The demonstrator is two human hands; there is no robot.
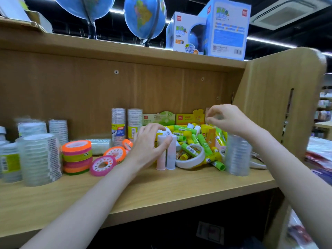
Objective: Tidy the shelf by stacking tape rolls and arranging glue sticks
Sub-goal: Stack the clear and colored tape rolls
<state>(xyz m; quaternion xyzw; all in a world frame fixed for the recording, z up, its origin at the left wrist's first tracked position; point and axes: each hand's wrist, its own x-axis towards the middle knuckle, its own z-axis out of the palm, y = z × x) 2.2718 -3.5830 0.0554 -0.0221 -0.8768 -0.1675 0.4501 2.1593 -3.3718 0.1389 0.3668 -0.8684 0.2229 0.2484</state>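
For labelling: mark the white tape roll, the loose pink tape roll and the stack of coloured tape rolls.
white tape roll [190, 161]: head view, front rim.
loose pink tape roll [102, 165]: head view, patterned face.
stack of coloured tape rolls [76, 157]: head view, side.

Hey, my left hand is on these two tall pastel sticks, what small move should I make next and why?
Probably stand the pink and lavender upright glue sticks square, then let go. Your left hand curls round their tops, they already stand side by side on the wooden shelf, and the jumbled pile of green and yellow glue sticks behind needs sorting next.
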